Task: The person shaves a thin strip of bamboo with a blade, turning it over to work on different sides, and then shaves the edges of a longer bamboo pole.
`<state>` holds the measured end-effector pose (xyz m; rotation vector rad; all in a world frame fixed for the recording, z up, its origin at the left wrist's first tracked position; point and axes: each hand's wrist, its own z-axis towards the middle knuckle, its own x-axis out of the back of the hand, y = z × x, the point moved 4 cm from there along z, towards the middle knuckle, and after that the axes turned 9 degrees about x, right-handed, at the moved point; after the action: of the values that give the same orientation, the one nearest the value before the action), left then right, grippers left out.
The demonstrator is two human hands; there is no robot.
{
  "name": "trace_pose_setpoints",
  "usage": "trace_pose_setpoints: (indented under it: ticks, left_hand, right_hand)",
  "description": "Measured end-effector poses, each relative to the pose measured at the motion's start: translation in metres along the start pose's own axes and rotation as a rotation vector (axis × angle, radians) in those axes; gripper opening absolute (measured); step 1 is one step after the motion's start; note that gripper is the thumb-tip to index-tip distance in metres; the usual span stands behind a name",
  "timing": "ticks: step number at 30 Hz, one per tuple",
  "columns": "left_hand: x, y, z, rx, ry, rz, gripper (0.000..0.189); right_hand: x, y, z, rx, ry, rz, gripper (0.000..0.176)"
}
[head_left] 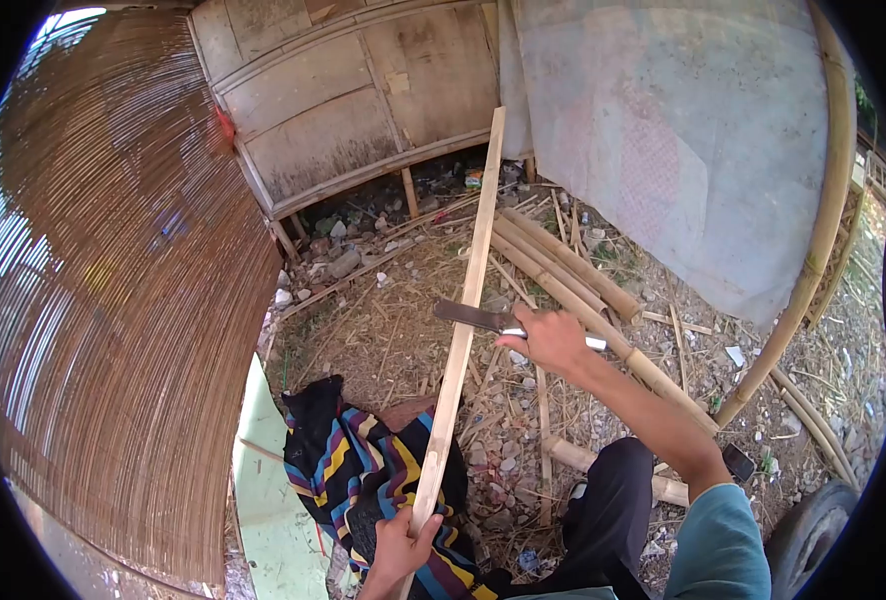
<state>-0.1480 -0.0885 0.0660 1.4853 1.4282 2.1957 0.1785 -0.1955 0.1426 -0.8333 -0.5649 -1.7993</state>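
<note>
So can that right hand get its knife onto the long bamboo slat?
Yes, it seems so: the right hand holds the knife with its blade against the bamboo slat, nothing between them; the left hand grips its lower end.

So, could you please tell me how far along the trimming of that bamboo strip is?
Done: the strip is already split thin, and a woven panel stands at left. In hand: the left hand grips the strip's lower end while the right hand sets the knife against its middle. Left: whole bamboo poles lie uncut on the ground.
</note>
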Motion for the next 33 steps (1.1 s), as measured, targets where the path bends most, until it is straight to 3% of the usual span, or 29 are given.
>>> trace_pose_setpoints:
  ticks: [5, 7, 10, 12, 13, 17, 20, 22, 23, 27, 30, 33]
  left_hand:
    - [-0.007, 0.02, 0.013, -0.067, 0.03, 0.005, 0.037]
    - [-0.006, 0.02, 0.016, -0.085, 0.043, 0.015, 0.037]
    - [-0.008, 0.019, 0.009, -0.093, 0.032, 0.072, 0.037]
    - [-0.007, 0.029, -0.002, -0.104, 0.026, -0.069, 0.036]
    - [-0.007, 0.021, 0.0, -0.035, -0.022, 0.026, 0.033]
    - [-0.019, 0.011, 0.003, 0.03, 0.006, -0.087, 0.03]
    - [-0.011, 0.013, 0.004, 0.02, 0.069, -0.107, 0.029]
    - [-0.009, 0.011, 0.004, 0.062, 0.035, -0.14, 0.027]
    - [-0.01, 0.009, 0.003, 0.076, 0.004, -0.116, 0.026]
    - [-0.025, -0.03, -0.027, 0.134, -0.109, -0.112, 0.025]
    - [-0.004, -0.026, -0.027, 0.18, -0.119, -0.117, 0.026]
    - [-0.005, -0.037, -0.02, 0.145, -0.02, -0.105, 0.027]
  right_hand:
    - [0.006, -0.071, -0.046, 0.172, 0.034, 0.188, 0.06]
    - [0.011, -0.092, -0.054, 0.328, -0.021, 0.224, 0.059]
    - [0.011, -0.071, -0.04, 0.32, -0.001, 0.161, 0.061]
    - [-0.006, -0.016, -0.012, 0.129, 0.045, 0.06, 0.062]
    - [-0.012, 0.001, 0.003, 0.142, 0.01, 0.02, 0.062]
    - [-0.023, -0.018, 0.01, 0.081, -0.005, 0.018, 0.061]
    - [-0.01, -0.068, -0.013, 0.254, 0.081, 0.117, 0.061]
    - [-0.003, -0.1, -0.023, 0.495, 0.01, 0.192, 0.061]
    - [-0.007, -0.097, -0.015, 0.497, -0.072, 0.119, 0.061]
    - [-0.043, 0.024, 0.06, -0.164, -0.001, 0.02, 0.062]
    - [-0.045, 0.033, 0.054, -0.061, -0.068, 0.061, 0.06]
    - [-0.043, -0.016, 0.018, -0.024, -0.093, 0.239, 0.056]
